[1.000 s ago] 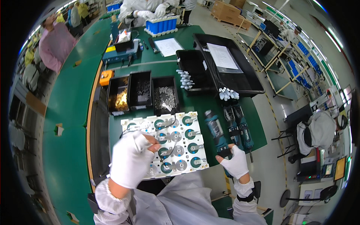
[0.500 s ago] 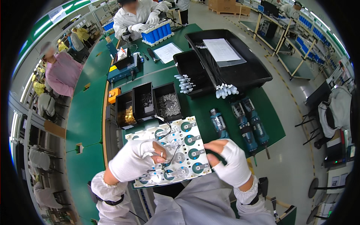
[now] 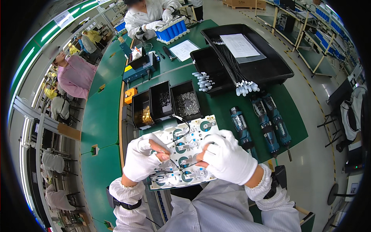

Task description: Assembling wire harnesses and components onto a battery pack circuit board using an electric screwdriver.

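Note:
My left hand [image 3: 143, 157], in a white fingerless glove, pinches a thin black cable [image 3: 176, 166] between thumb and forefinger. Opposite it my right hand [image 3: 228, 159], gloved the same way, is closed with its fingertips on the other stretch of that cable, which sags between the two hands. Below them lies a white battery module plate [image 3: 211, 133] with round green-rimmed cells and metal tabs. A second black lead [image 3: 188, 127] with a pale end loops over the plate's far edge. The left part of the plate is partly hidden by my left hand.
Beyond the plate stand three black bins with brass parts [image 3: 145, 116], dark parts [image 3: 165, 101] and silver screws [image 3: 188, 103]. Several cordless screwdrivers [image 3: 241, 125] lie to the right. A large black tray [image 3: 270, 71] holds cables and paper. Across the bench, a person handles a blue battery pack [image 3: 172, 31].
My right hand has moved left from the plate's right edge and closed from open onto the cable. The left hand keeps its pinch. The whole view has shifted slightly.

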`<move>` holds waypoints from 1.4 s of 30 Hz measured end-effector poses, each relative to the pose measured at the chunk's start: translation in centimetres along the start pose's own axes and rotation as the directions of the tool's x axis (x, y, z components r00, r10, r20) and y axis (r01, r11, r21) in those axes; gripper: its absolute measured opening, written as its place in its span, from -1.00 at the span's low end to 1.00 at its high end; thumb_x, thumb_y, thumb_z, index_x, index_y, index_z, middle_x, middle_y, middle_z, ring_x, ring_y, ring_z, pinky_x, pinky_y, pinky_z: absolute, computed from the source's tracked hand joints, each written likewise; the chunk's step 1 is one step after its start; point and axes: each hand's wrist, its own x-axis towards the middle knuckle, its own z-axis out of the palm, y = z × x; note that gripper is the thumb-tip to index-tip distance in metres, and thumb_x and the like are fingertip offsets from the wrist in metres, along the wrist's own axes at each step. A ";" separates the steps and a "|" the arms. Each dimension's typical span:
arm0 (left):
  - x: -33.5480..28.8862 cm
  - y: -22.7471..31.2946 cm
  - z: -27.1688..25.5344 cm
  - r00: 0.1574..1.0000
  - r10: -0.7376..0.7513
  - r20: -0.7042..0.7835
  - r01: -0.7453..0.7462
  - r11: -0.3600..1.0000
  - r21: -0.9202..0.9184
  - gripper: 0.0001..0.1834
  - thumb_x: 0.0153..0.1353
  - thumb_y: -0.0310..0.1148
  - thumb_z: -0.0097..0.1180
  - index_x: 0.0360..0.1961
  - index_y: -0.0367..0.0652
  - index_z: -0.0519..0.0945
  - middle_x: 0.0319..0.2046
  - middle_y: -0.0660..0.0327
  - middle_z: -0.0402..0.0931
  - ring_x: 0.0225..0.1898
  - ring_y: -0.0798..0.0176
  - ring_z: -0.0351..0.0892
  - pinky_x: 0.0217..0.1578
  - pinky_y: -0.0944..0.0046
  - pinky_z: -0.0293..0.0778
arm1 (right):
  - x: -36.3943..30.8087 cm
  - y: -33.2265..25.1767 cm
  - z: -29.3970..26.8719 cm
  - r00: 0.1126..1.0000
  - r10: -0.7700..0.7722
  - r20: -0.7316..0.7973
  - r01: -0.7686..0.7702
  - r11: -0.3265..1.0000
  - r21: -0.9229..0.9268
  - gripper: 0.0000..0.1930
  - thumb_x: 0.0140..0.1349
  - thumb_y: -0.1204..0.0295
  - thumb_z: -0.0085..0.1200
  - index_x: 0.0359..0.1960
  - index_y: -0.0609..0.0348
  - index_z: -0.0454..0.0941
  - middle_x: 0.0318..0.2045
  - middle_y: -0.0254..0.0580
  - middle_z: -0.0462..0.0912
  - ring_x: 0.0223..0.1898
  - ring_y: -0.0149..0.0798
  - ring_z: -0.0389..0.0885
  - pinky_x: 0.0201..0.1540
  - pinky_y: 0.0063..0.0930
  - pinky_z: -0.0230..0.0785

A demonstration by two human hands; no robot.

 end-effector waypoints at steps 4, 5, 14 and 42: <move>-0.1 -0.2 1.0 0.991 -0.107 -0.077 0.106 0.994 -0.011 -0.76 -0.08 -0.58 0.52 -0.55 -0.26 0.60 -0.49 0.18 0.64 -0.46 0.33 0.61 -0.40 0.35 0.50 | -1.7 0.3 -0.7 0.994 0.074 -0.078 -0.070 0.996 0.047 -0.84 0.04 0.30 0.36 -0.37 0.03 0.70 -0.35 -0.40 0.63 -0.12 -0.26 0.56 0.05 -0.22 0.36; 0.0 -0.1 1.0 0.991 -0.112 -0.079 0.112 0.994 -0.003 -0.78 -0.08 -0.55 0.54 -0.54 -0.24 0.64 -0.50 0.20 0.65 -0.46 0.35 0.60 -0.38 0.34 0.47 | -1.8 0.3 -1.2 0.991 0.077 -0.111 -0.070 0.995 0.065 -0.84 -0.02 0.36 0.43 -0.41 0.04 0.71 -0.39 -0.38 0.63 -0.19 -0.24 0.58 -0.06 -0.27 0.40; 0.8 -0.8 1.7 0.970 -0.182 -0.161 0.177 0.983 -0.046 -0.82 0.02 -0.55 0.48 -0.52 -0.24 0.64 -0.47 0.22 0.63 -0.43 0.40 0.57 -0.35 0.35 0.46 | -3.6 0.6 -1.8 0.975 0.209 -0.075 -0.187 0.954 0.236 -0.85 -0.04 0.38 0.45 -0.49 0.08 0.70 -0.44 -0.32 0.66 -0.29 -0.16 0.58 -0.17 -0.26 0.42; -6.4 -2.0 9.8 0.986 0.053 0.161 -0.152 0.692 0.706 -0.40 0.33 -0.46 0.03 0.39 -0.08 0.25 0.18 0.07 0.44 0.19 0.10 0.49 0.19 0.22 0.44 | 5.7 -3.8 -2.7 0.973 -0.120 -0.200 0.166 0.958 0.235 -0.89 0.00 0.40 0.25 -0.48 0.16 0.64 -0.48 -0.24 0.62 -0.43 -0.19 0.62 -0.41 -0.27 0.48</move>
